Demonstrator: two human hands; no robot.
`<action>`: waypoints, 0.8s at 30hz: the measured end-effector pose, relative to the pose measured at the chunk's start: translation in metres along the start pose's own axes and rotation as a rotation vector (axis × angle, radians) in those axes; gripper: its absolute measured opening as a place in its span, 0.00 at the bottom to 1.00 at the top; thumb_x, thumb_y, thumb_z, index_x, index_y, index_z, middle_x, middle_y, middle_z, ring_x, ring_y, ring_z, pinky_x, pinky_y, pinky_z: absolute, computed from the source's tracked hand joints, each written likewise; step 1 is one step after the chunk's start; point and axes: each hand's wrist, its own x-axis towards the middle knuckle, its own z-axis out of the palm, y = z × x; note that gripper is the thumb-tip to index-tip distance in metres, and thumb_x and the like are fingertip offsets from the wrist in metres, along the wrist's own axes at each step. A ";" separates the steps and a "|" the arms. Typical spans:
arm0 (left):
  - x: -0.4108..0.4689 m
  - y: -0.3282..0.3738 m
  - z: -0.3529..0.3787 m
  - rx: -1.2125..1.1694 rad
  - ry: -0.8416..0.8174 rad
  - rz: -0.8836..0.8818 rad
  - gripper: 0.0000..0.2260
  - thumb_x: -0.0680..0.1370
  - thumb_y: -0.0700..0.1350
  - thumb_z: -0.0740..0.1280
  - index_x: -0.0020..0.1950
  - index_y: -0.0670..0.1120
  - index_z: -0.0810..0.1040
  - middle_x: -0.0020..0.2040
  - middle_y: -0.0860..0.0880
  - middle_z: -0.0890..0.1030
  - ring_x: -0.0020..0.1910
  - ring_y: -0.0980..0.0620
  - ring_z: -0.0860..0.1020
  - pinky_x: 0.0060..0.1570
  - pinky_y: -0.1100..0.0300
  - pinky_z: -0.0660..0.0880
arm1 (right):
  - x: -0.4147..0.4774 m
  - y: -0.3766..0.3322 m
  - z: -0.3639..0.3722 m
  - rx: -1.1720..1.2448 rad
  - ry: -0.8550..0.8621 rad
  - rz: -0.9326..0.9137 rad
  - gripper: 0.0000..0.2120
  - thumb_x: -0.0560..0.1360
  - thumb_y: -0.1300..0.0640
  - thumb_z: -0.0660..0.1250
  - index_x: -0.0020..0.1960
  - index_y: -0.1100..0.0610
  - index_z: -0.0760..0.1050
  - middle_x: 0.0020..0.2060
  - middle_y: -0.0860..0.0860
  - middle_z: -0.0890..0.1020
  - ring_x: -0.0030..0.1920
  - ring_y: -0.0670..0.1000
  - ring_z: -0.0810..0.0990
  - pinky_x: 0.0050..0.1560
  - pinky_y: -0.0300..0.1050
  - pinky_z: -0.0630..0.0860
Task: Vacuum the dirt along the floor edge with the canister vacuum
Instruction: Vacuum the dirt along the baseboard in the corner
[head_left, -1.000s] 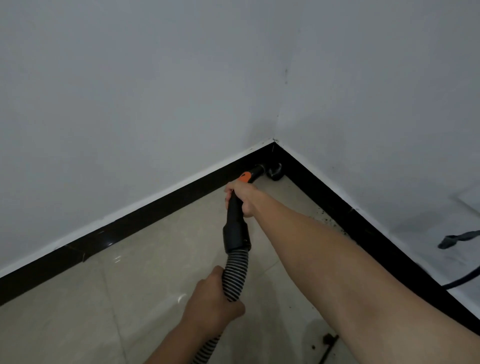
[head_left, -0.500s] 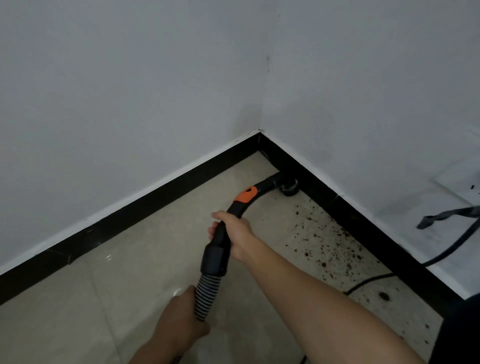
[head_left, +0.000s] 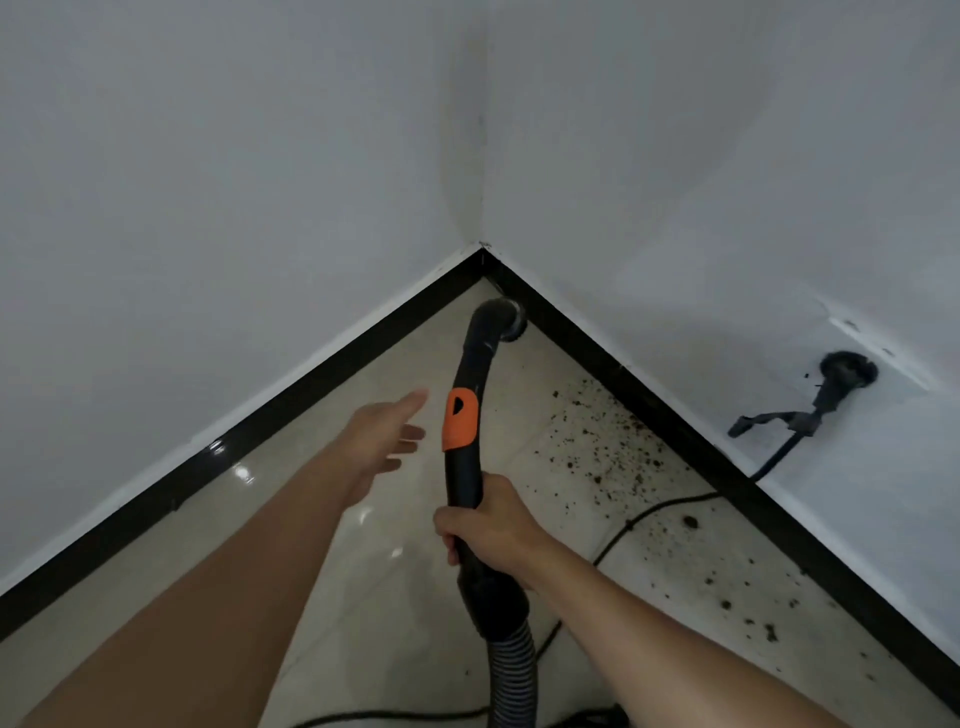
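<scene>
**One hand on the wand; dirt band largely unswept**

One round nozzle (head_left: 506, 319) sits on the floor (head_left: 322, 519) against the right-side skirting board (head_left: 675, 431), just short of the corner. It ends one curved black wand (head_left: 465, 483) bearing one orange slider (head_left: 460, 421), and the wand runs back into one ribbed hose (head_left: 511, 670). The canister body is not clearly in view. The dirt (head_left: 613, 452) lies as loose dark specks, too many to count. They form a band along that same skirting, from near the nozzle toward the camera.

Two hands are present. The right hand (head_left: 488, 530) is wrapped round the wand below the slider. The left hand (head_left: 384, 441) is released, with fingers straight, beside the slider and holding nothing.

One power cord (head_left: 649, 514) crosses the floor through the dirt band and rises to one plug (head_left: 847, 371) in the right wall (head_left: 727, 208). Two walls and two skirting runs meet at the corner.

Risks, as judged:
- Drawn back along the edge, the nozzle may catch or seal onto the cord, which could stall the pass or tug the plug loose.
- With a single-handed grip, the nozzle may lift or wander and leave specks at the skirting joint.
- The trailing hose may drag through unswept dirt and scatter it outward.
</scene>
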 end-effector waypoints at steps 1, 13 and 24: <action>-0.011 0.016 0.013 -0.061 -0.060 -0.014 0.20 0.78 0.60 0.64 0.56 0.45 0.76 0.52 0.45 0.82 0.52 0.47 0.80 0.58 0.51 0.73 | -0.014 -0.009 0.003 0.000 -0.018 -0.009 0.06 0.70 0.66 0.69 0.43 0.61 0.72 0.29 0.55 0.78 0.27 0.53 0.77 0.32 0.44 0.76; -0.113 0.134 0.049 -0.163 0.009 0.000 0.14 0.75 0.47 0.72 0.55 0.41 0.77 0.32 0.45 0.79 0.28 0.51 0.76 0.37 0.55 0.79 | -0.170 -0.047 0.000 0.041 -0.117 0.228 0.21 0.61 0.54 0.80 0.51 0.49 0.77 0.44 0.47 0.83 0.47 0.49 0.83 0.50 0.47 0.80; -0.121 0.140 0.029 -0.296 0.165 -0.053 0.11 0.73 0.41 0.73 0.53 0.40 0.77 0.32 0.45 0.76 0.27 0.51 0.75 0.37 0.54 0.80 | -0.177 -0.078 -0.029 -0.367 0.073 0.114 0.22 0.64 0.57 0.74 0.54 0.49 0.69 0.42 0.48 0.81 0.42 0.48 0.82 0.41 0.44 0.81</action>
